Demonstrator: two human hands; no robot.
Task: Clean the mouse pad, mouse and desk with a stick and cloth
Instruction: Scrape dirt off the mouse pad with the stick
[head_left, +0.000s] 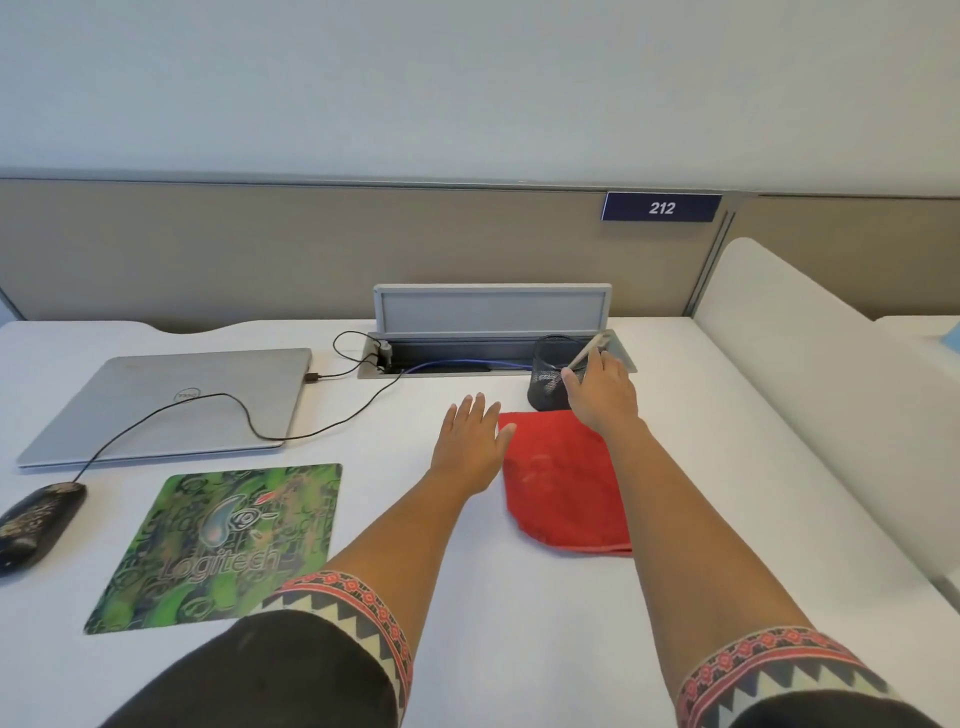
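Head view: the right hand (602, 387) reaches to the back of the white surface (519, 623), its fingers (570, 383) pinching a pale stick (587, 353) that leans out of a black mesh pen holder (548, 376). The stick's lower end is inside the holder, so I judge it is being drawn out, not yet free. The left hand (475, 441) lies flat on the surface with fingers (470, 410) spread and holding nothing, its thumb touching the edge of the red cloth (563, 483), which lies folded under the right forearm.

The green Logitech mouse pad (223, 545) sits at the near left. The dark wired mouse (39, 519) is off the pad, just beside its left edge. Its cable (171, 410) runs over the closed Dell laptop (171, 405) toward the open cable tray (493, 358).

Risks as I judge them:
- The holder is light and stands right at the lip of the cable tray. Pulling the slanted stick sideways could tip it into the tray or onto the cloth, since nothing steadies it.
- The forearm may drag the cloth.
- Later wiping could snag the loose cable and tug the mouse or the laptop plug.
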